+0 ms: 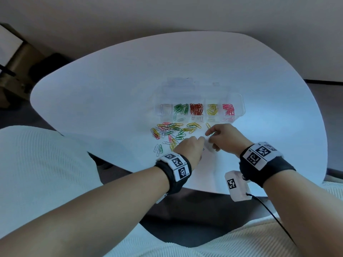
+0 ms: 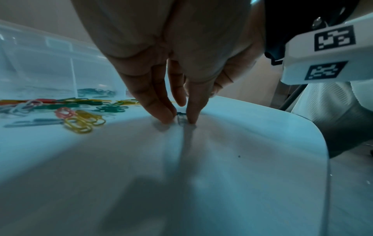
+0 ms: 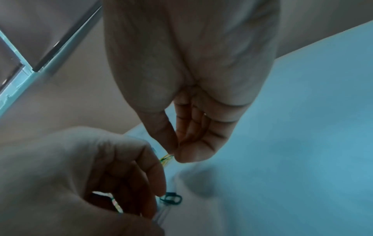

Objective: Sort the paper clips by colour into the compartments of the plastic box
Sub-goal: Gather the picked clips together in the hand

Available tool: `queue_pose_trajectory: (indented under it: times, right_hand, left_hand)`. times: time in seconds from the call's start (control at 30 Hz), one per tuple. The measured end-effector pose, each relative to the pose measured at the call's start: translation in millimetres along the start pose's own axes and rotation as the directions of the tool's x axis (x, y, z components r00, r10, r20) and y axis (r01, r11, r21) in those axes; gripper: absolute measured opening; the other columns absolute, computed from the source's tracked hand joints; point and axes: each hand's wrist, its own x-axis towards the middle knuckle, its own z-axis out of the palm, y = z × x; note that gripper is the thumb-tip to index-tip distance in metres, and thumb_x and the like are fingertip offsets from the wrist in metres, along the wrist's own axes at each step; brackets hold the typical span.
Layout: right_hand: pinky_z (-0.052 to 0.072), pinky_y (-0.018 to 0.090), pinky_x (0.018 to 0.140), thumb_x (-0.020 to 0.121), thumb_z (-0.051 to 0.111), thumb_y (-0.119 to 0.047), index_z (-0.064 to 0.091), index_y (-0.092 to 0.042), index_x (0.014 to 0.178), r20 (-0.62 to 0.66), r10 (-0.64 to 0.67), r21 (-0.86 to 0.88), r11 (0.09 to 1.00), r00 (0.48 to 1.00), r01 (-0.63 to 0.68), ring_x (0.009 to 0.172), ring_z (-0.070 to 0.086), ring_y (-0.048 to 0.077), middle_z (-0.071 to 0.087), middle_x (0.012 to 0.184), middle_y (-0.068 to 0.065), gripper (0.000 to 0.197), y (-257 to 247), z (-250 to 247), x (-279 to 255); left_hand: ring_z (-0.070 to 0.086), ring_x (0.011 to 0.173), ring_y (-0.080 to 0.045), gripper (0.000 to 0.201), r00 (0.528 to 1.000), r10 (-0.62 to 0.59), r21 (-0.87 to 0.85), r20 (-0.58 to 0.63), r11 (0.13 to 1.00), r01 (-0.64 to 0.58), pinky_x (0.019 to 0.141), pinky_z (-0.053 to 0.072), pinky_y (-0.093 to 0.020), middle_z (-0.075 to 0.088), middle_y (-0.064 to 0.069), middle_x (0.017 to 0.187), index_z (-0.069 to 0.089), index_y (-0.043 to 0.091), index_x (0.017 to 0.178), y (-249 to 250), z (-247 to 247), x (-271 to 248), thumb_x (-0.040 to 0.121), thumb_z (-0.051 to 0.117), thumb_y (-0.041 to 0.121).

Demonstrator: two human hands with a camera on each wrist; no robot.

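A clear plastic box stands at mid-table, with green, red, yellow and pink clips in separate compartments. The leftmost compartment looks pale. A loose pile of mixed clips lies in front of the box. My left hand pinches a green clip against the table; it also shows in the right wrist view as the green clip. Just right of it, my right hand is raised and pinches yellow clips between thumb and fingers.
The white table has a rounded near edge close behind both hands. The box's clear lid lies open behind it. A few clips lie right at the box's front wall. A dark cabinet stands far left.
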Motion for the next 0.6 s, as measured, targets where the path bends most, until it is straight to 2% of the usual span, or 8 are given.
queue_pose_trajectory:
  times: [0.07,0.13,0.23,0.33,0.4,0.47,0.53,0.6]
  right_hand:
    - [0.047,0.025,0.056,0.087,0.054,-0.005,0.066,-0.004,0.088,0.022,0.025,0.174,0.984,0.999,-0.028,0.054,0.057,0.017,0.062,0.068,0.006,0.012,-4.6,1.0,-0.4]
    - [0.042,0.027,0.051,0.085,0.049,0.000,0.063,0.001,0.081,0.086,0.042,0.357,0.931,0.995,-0.070,0.055,0.052,0.020,0.053,0.069,0.010,0.014,-7.8,1.6,-1.5]
    - [0.031,0.028,0.048,0.079,0.042,0.005,0.052,-0.004,0.070,0.161,0.054,0.517,0.846,0.985,-0.131,0.052,0.042,0.022,0.043,0.070,0.013,0.016,-9.4,3.0,-2.4]
    - [0.027,0.027,0.048,0.076,0.037,0.005,0.047,-0.007,0.067,0.206,0.066,0.559,0.811,0.976,-0.173,0.050,0.038,0.021,0.043,0.066,0.012,0.018,-11.2,5.4,-4.8]
    - [0.024,0.026,0.048,0.074,0.037,0.004,0.046,-0.007,0.063,0.202,0.043,0.507,0.850,0.978,-0.142,0.050,0.034,0.020,0.042,0.063,0.010,0.018,-14.3,9.7,-5.7]
    - [0.026,0.025,0.050,0.078,0.044,0.000,0.054,-0.010,0.059,0.175,-0.040,0.320,0.947,0.984,-0.019,0.052,0.037,0.019,0.047,0.058,0.002,0.024,-23.0,18.2,-7.8]
    - [0.037,0.026,0.055,0.084,0.053,-0.011,0.068,-0.018,0.070,0.165,-0.162,0.040,0.987,0.973,0.157,0.060,0.052,0.016,0.059,0.064,-0.007,0.022,-35.9,31.5,-14.6]
    - [0.040,0.022,0.057,0.088,0.055,-0.020,0.072,-0.023,0.092,0.196,-0.246,-0.136,0.952,0.949,0.275,0.062,0.054,0.007,0.056,0.067,-0.013,0.018,-45.5,49.7,-24.5]
  left_hand:
    - [0.056,0.092,-0.033,0.027,1.000,0.015,0.008,-0.001,1.000,-0.015,0.076,0.050,-0.045,0.054,-0.015,0.104,0.047,0.007,0.114,-1.6,0.5,-1.1,0.088,0.055,0.004]
    - [0.057,0.088,-0.034,0.027,1.000,0.007,0.027,0.004,1.000,-0.007,0.071,0.050,-0.043,0.054,-0.014,0.099,0.046,0.006,0.113,-2.6,-0.8,-2.8,0.087,0.054,0.002]
    - [0.057,0.085,-0.034,0.028,0.999,-0.011,0.075,0.037,0.997,0.008,0.063,0.044,-0.037,0.052,-0.012,0.091,0.045,0.006,0.112,-6.0,-2.8,-7.6,0.086,0.055,0.004]
    - [0.059,0.085,-0.030,0.021,0.994,-0.072,0.053,0.086,0.996,0.067,0.068,0.051,-0.035,0.059,-0.012,0.095,0.055,0.007,0.106,-12.2,-13.0,-11.8,0.085,0.053,0.008]
    - [0.059,0.077,-0.028,0.012,0.988,-0.118,-0.009,0.095,0.993,0.120,0.066,0.051,-0.032,0.062,-0.011,0.084,0.063,0.005,0.084,-18.9,-27.8,-13.0,0.082,0.051,0.008]
    - [0.045,0.059,-0.025,0.022,0.984,-0.164,-0.090,0.064,0.981,0.169,0.053,0.037,-0.025,0.049,-0.008,0.062,0.050,0.008,0.059,-32.3,-47.6,-14.0,0.080,0.046,0.003]
    - [0.033,0.053,-0.018,0.029,0.971,-0.235,-0.133,0.027,0.962,0.237,0.047,0.028,-0.026,0.038,-0.003,0.055,0.038,0.011,0.054,-51.7,-70.8,-16.8,0.081,0.041,0.000]
    - [0.036,0.056,-0.019,0.030,0.947,-0.321,-0.130,0.026,0.938,0.321,0.051,0.033,-0.026,0.040,-0.004,0.059,0.038,0.008,0.057,-73.4,-85.8,-19.8,0.084,0.038,-0.002]
